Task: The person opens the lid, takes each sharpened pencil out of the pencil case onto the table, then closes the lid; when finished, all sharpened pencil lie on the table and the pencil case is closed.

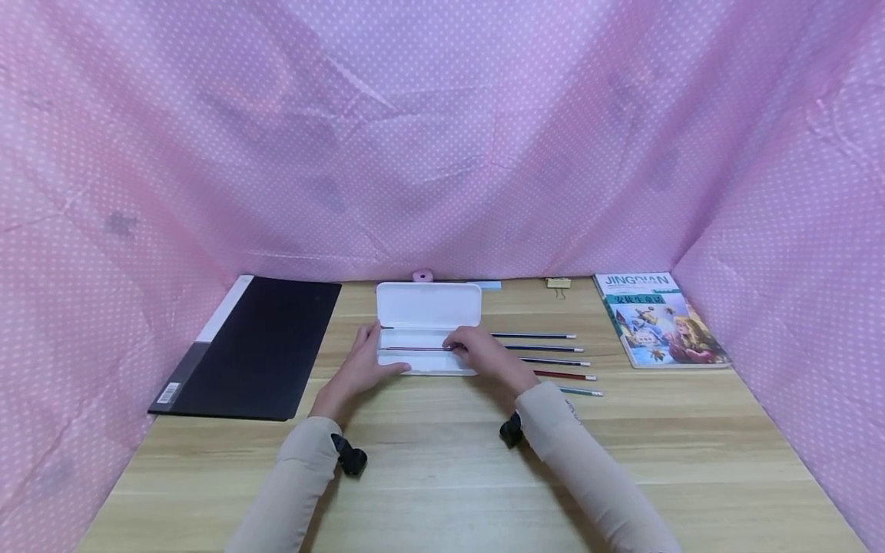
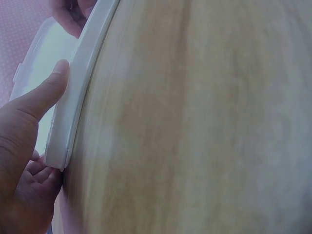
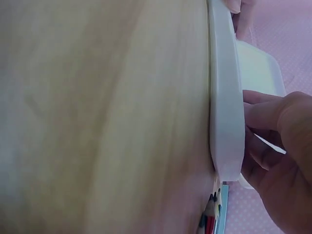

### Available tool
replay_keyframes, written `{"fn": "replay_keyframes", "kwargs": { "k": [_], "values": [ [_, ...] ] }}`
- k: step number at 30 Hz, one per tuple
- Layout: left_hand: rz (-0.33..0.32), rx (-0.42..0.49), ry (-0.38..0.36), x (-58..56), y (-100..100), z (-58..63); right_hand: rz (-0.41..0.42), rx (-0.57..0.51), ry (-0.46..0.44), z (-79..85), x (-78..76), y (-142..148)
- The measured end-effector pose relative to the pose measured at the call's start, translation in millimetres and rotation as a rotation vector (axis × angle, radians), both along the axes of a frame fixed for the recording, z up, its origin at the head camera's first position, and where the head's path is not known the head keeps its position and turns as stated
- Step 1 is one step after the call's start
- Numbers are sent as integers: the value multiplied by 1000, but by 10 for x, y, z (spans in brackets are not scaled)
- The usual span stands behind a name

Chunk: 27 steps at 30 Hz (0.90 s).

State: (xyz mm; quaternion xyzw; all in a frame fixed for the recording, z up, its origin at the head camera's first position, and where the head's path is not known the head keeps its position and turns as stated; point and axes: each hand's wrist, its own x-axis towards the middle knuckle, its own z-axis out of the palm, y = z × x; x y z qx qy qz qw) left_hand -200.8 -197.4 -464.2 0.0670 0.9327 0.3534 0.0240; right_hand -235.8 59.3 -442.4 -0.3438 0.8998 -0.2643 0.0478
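Observation:
A white pencil case (image 1: 429,306) stands with its lid raised at the middle of the table. My left hand (image 1: 365,363) holds the case's left end; in the left wrist view its thumb (image 2: 48,90) lies along the front wall and the other fingers bend around the end. Inside the case, a thin dark reddish pencil (image 1: 415,349) lies lengthwise. My right hand (image 1: 480,352) reaches over the right end and pinches the pencil near its right tip. In the right wrist view the case's front wall (image 3: 226,97) hides those fingertips and the pencil.
Several pencils (image 1: 563,375) lie in a row right of the case, partly under my right forearm. A black folder (image 1: 270,346) is at the left, a magazine (image 1: 664,322) at the right. Behind are a binder clip (image 1: 558,283), a pink round object (image 1: 422,275) and a pink dotted curtain (image 1: 442,153).

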Motion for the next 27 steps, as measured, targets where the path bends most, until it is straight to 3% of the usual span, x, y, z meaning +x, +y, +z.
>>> {"fn": "replay_keyframes", "kwargs": {
  "k": [10,19,27],
  "values": [
    [-1,1,-4,3,-9,-9,-13,-18,-87,7,-9,19],
    [-6,9,14,10,-13,-22,42,-53,-19,6,-21,19],
    [2,8,14,3,-7,-23,13,-100,-20,51,-22,63]
  ]
}}
